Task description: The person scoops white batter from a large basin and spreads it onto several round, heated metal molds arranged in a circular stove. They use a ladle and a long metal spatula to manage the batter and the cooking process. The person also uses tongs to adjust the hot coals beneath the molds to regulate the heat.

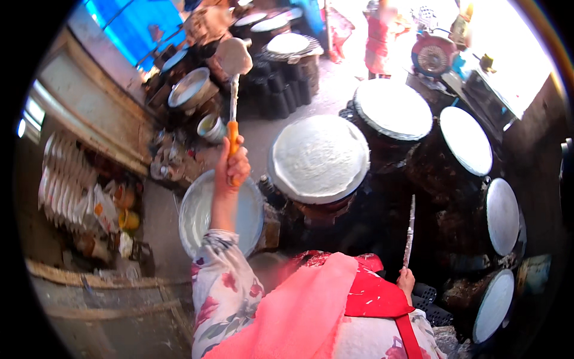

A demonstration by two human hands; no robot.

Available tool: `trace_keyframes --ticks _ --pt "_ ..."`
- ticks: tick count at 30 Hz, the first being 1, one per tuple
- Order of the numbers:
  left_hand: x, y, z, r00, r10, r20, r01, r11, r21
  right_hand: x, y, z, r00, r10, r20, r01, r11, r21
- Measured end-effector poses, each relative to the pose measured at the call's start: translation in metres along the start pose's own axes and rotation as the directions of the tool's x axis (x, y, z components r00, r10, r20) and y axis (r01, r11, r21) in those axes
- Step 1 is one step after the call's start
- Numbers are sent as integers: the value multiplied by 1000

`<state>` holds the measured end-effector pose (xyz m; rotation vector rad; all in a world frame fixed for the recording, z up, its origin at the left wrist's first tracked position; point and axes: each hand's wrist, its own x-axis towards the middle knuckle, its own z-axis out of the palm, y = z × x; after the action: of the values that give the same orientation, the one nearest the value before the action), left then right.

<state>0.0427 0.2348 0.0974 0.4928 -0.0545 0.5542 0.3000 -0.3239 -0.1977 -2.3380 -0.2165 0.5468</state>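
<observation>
Head view showed the left hand (232,161) closed around an orange-handled ladle (234,99), raised beyond the basin (251,218), left of the white-topped pan (320,158). The right hand (406,282) gripped a smeared blade (409,233). Coating pans seemed under way; the next move probably called for keeping the ladle level.

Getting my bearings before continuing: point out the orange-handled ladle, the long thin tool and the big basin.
Orange-handled ladle (232,130), head view: upper part of its handle.
Long thin tool (410,233), head view: middle of its length.
Big basin (251,210), head view: inner wall, right side.
</observation>
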Motion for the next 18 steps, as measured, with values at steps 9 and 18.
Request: trace_keyframes --ticks 9,18 --pt "228 -195 75 944 84 -320 286 282 916 77 -25 -84 938 221 -266 7 757 654" --pt "371 -415 138 614 -784 -95 787 596 159 194 -48 -219 945 201 -257 11 768 640"
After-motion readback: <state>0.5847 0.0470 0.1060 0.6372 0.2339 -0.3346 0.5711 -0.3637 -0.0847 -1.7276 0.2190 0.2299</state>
